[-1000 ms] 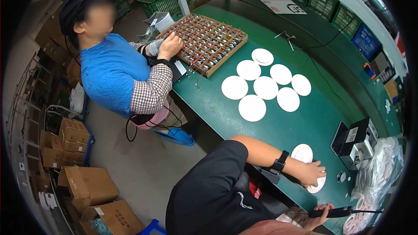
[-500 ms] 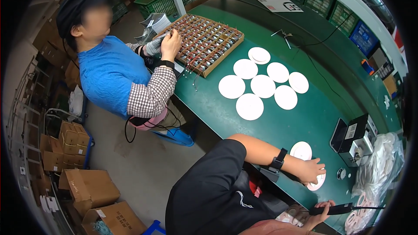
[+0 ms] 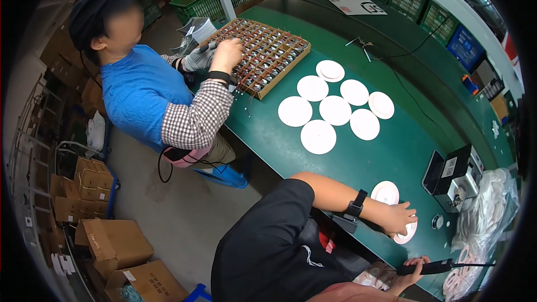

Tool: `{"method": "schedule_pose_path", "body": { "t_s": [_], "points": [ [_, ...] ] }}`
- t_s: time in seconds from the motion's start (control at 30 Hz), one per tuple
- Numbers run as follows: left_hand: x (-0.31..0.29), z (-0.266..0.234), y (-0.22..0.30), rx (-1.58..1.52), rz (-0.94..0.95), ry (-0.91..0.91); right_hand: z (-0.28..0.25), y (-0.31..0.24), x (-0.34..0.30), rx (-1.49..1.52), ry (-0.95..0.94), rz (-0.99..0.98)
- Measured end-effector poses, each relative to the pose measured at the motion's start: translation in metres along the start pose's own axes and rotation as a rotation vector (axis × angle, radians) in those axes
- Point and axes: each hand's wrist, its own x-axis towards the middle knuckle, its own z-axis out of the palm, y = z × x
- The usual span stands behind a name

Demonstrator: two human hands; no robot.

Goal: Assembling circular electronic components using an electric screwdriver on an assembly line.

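My left hand (image 3: 400, 218) rests over a white round disc (image 3: 410, 234), its fingers curled at the disc's edge and holding it against the green table. Just beyond lies another white disc (image 3: 385, 193) with a raised inner ring. My right hand (image 3: 414, 270) is closed around a black pen-shaped electric screwdriver (image 3: 434, 268), whose cable runs off to the right. The tip of the screwdriver is too small to make out. A small round metal part (image 3: 437, 222) sits to the right of my left hand.
Several white discs (image 3: 335, 111) lie mid-table. At the far left, a co-worker (image 3: 148, 98) reaches over a divided cardboard tray (image 3: 302, 56) of small wired parts. To the right stand a black-and-silver device (image 3: 460, 179) and a clear plastic bag (image 3: 485, 212) of white parts.
The co-worker's bare hand has moved right, over the divided tray, away from the gloved hand. My own hands stay nearly where they were.
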Motion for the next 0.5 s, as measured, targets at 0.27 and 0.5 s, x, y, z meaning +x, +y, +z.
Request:
{"method": "schedule_pose_path", "body": {
  "t_s": [0.27,0.5],
  "points": [
    [-0.0021,-0.0058,0.0001,-0.007,-0.006,-0.035,0.0014,0.0000,0.0005,0.008,-0.002,0.004],
    [0.0013,-0.0083,0.0015,-0.008,-0.008,-0.071,0.0061,-0.0057,-0.0017,-0.002,0.014,-0.002]
  ]
}}
